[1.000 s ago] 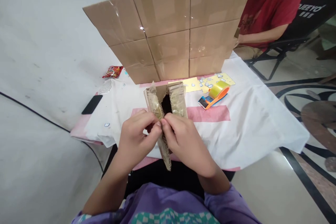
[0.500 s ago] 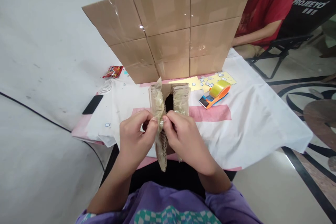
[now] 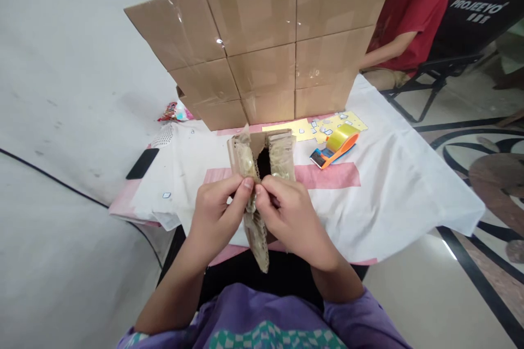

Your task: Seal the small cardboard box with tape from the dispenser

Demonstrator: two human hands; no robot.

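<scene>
Brown corrugated cardboard, rough-edged and coated in crinkled clear tape, forms the small box (image 3: pixel 282 159) that sits close to the person's body at the near side of the table, between the two hands. Its upper side is split by a dark gap (image 3: pixel 264 163), with the left flap (image 3: pixel 244 159) standing along one edge and a taped strip along the other; a torn, pointed end of the left flap hangs down below the fingers. The left hand (image 3: pixel 219 210) pinches this flap narrowly between thumb and bent forefinger. The right hand (image 3: pixel 289 210) is likewise drawn into a tight pinch at the flap's inner edge, its thumb tip just beside the left thumb. To the right, apart from the hands, an orange tape dispenser (image 3: pixel 338 147) with a yellowish roll rests on the white and pink tablecloth (image 3: pixel 368 218). Behind the box stands a large cardboard panel (image 3: pixel 266 54), creased into rectangles. Near the wall lie a black flat object (image 3: pixel 142 163) and a red packet (image 3: pixel 167 111). Beyond the panel, a person in a red shirt (image 3: pixel 429 22) sits on a black chair (image 3: pixel 470 22).
</scene>
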